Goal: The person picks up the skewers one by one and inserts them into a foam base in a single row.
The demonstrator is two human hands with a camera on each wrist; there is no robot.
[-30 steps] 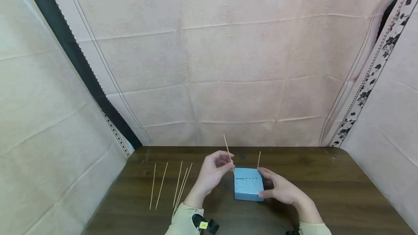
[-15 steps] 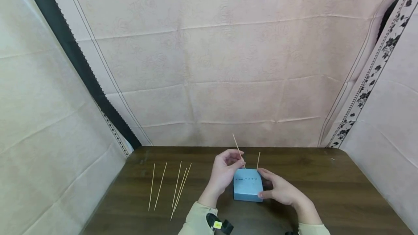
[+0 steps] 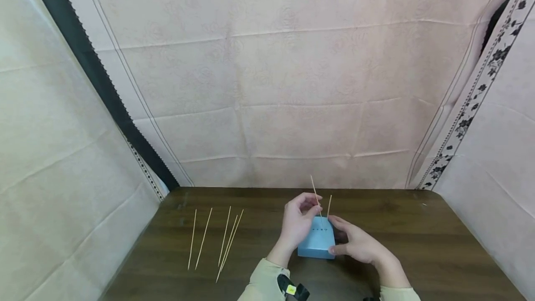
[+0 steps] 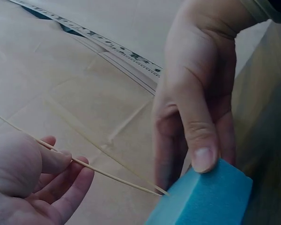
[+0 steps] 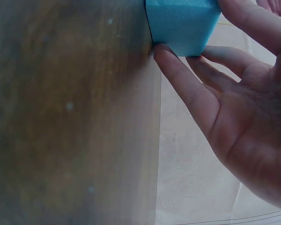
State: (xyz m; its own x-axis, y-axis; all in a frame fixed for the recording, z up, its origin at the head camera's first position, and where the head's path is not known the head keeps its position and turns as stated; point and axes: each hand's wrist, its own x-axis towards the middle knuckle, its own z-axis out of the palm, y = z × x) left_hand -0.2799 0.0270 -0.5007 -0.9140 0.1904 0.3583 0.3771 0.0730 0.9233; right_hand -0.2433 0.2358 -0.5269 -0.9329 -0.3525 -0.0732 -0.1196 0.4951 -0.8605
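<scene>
A blue foam-like block with a row of dark marks on its top lies on the table. My left hand pinches a thin wooden stick between thumb and fingers, its lower tip at the block's top. Whether that tip has entered the block, I cannot tell. Another stick stands upright in the block's far right part; in the left wrist view this second stick looks blurred. My right hand grips the block from the right, thumb at the near side, as the right wrist view of the block shows.
Several loose thin sticks lie on the brown wooden table, left of my left hand. Pale cloth hangs behind the table and on both sides. A dark strap with a camera sits on my left wrist.
My left hand has moved right with the stick, from beside the block's far left corner to over its top, near the standing stick. My right hand has stayed on the block.
</scene>
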